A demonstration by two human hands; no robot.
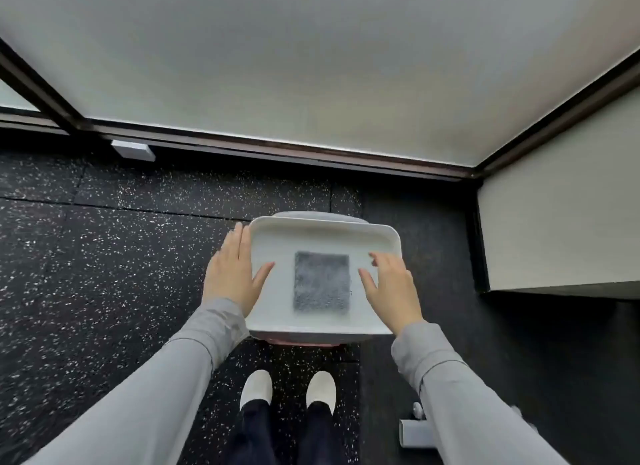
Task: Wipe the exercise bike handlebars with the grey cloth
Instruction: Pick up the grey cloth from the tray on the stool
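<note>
The cloth [321, 283] lies flat and folded in the middle of a white tray [381, 236], between the two hands and touched by neither. The left hand [231, 274] rests against the tray's left rim, fingers [239, 242] extended and together along the edge, thumb lying over the rim onto the tray floor; it grips nothing firmly. The right hand [389, 284] hovers over the tray's right side, fingers spread and loosely curled, empty, thumb tip just beside the cloth's right edge.

The tray sits on a small round stool [313, 215], overhanging it on the sides that show. No handlebars are in view.

Risks, as judged:
- A downward press near the right rim could tip the tray off its narrow support.
- A pinch at one corner could let the folded cloth fall open and drag.
- The left hand's flat contact offers little restraint if the tray slides away from the fingers.
- The bike's position is unknown from here.
</note>
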